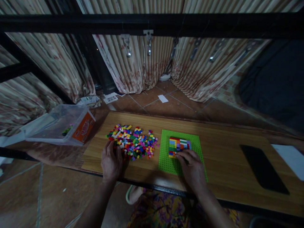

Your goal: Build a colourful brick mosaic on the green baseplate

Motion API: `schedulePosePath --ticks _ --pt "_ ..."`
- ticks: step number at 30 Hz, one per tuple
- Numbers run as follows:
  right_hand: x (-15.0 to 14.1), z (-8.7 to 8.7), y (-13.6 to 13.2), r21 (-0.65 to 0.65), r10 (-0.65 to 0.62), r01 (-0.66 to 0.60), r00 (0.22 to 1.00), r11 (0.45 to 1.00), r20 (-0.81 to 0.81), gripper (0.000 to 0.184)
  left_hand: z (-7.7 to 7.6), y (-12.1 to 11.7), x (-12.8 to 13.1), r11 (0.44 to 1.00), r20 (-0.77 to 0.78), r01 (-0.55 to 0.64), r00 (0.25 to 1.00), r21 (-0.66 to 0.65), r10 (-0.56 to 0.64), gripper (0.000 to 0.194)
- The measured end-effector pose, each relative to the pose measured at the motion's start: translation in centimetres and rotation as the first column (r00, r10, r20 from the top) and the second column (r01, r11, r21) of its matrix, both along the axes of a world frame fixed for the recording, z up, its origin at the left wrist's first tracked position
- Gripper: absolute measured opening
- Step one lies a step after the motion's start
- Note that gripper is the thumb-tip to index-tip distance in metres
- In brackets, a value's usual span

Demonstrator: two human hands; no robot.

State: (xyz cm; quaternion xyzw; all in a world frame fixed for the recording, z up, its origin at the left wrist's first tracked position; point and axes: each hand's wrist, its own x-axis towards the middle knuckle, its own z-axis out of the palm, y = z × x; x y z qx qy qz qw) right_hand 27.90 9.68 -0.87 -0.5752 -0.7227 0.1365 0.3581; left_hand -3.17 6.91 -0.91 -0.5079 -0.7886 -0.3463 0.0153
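best to press straight down with bent-fingered right hand point(193, 167) at near edge of multicoloured plastic-brick patch point(177, 145) on green studded plastic baseplate point(166, 164), with left hand point(111, 161) curled at multicoloured loose-brick pile point(140, 144), cannot tell either grip's contents.

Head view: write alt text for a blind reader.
A person's right hand is at a block of colorful bricks on a green baseplate; the left hand is at a pile of loose bricks on a wooden table.

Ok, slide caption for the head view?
Right hand at coloured bricks on a green baseplate, left hand at the edge of a loose brick pile.
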Motion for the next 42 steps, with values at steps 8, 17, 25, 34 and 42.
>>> schedulePosePath --ticks 8,17,25,34,42 --pt "-0.5 -0.5 -0.8 0.082 -0.077 0.07 0.994 0.994 0.083 0.029 0.1 -0.1 0.1 1.0 0.02 0.0 1.0 0.016 0.0 0.038" --pt "-0.7 -0.7 -1.1 0.121 -0.107 0.09 0.985 0.989 0.137 0.027 0.4 0.0 0.2 1.0 0.011 0.005 1.0 -0.022 -0.005 0.04" --pt "-0.3 0.4 -0.9 0.026 -0.08 0.077 0.99 0.997 0.115 0.025 0.2 0.0 0.1 1.0 0.01 0.004 1.0 -0.009 -0.004 0.04" --pt "-1.1 2.0 -0.5 -0.011 -0.041 0.045 0.965 0.999 0.258 0.021 0.1 -0.1 0.1 1.0 0.026 0.003 1.0 -0.006 -0.003 0.041" --pt "-1.9 2.7 0.0 -0.067 -0.069 0.104 0.912 0.992 0.405 0.02 0.0 -0.1 0.1 1.0 0.024 0.0 1.0 -0.022 0.0 0.042"
